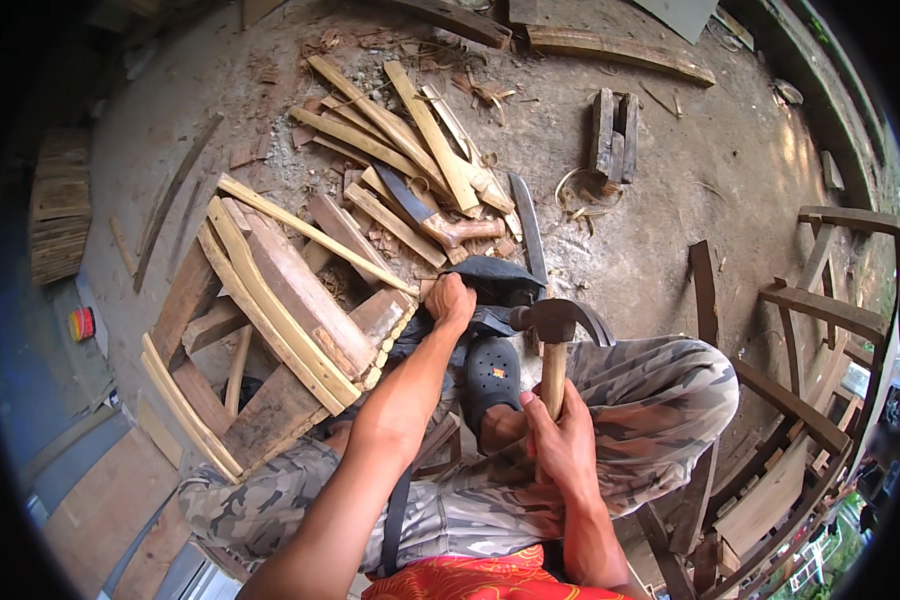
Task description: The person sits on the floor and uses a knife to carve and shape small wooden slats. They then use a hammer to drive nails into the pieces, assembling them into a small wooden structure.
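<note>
My right hand point(558, 425) is wrapped round the wooden handle of a claw hammer point(550, 318), its dark head raised above my shoe point(493, 373). My left hand point(452, 303) is closed at the edge of a black pouch point(495, 280); what its fingers grip is hidden. A thin wooden strip point(315, 235) ends right beside that hand. This strip lies across a wooden frame point(288, 385) at my left, which has pale curved slats point(270, 305) along its sides. My left forearm passes over the frame's near right corner.
Ahead lies a pile of cut wooden strips point(370, 135), with a wooden-handled blade point(410, 195) on it and a long flat blade point(530, 230) beside it. A small block assembly point(615, 135) stands farther right. Curved wooden frames point(830, 310) crowd the right side. Shavings litter the floor.
</note>
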Tool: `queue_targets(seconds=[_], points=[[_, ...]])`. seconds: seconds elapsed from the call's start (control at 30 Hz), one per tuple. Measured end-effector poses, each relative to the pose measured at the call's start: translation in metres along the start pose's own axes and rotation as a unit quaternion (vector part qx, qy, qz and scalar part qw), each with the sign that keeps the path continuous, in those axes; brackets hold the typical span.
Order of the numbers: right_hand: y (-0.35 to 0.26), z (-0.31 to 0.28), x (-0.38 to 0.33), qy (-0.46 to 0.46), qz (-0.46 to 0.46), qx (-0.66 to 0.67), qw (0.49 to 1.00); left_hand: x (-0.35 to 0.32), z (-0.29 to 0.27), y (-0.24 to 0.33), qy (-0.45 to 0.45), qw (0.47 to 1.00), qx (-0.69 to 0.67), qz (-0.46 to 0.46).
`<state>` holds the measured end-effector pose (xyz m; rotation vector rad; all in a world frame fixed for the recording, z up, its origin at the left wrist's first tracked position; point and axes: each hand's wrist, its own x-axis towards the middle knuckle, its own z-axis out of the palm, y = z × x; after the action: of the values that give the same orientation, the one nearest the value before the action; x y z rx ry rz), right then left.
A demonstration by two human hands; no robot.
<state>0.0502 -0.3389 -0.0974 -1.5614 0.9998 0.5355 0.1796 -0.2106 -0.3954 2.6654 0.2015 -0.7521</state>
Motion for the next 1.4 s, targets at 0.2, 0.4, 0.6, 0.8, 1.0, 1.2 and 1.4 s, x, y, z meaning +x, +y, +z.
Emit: queue_targets(seconds=[0.2,0.4,0.6,0.8,1.0,1.2,1.4], points=[[-0.001,0.001,0.000,0.001,0.004,0.005,1.000,-0.003,0.003,-0.004,-0.022,1.000,0.008,-0.019],[0.003,0.002,0.001,0.000,0.002,0.008,1.000,-0.005,-0.002,-0.009,-0.021,0.999,0.024,0.005],[0.007,0.000,0.002,0.009,-0.002,0.002,1.000,0.003,-0.005,-0.006,-0.051,0.998,0.013,-0.024],[0.009,0.000,0.001,0.008,0.005,-0.017,1.000,0.003,-0.002,-0.011,-0.028,0.999,0.009,-0.014],[0.009,0.002,0.002,0.007,-0.013,-0.026,1.000,-0.019,0.009,-0.025,0.017,0.993,0.001,0.118],[0.012,0.000,0.002,0.004,-0.005,-0.020,1.000,-0.023,0.020,-0.034,0.022,0.985,0.054,0.164],[0.013,0.001,0.002,0.008,-0.013,-0.023,1.000,-0.020,0.026,-0.037,0.037,0.976,0.093,0.192]])
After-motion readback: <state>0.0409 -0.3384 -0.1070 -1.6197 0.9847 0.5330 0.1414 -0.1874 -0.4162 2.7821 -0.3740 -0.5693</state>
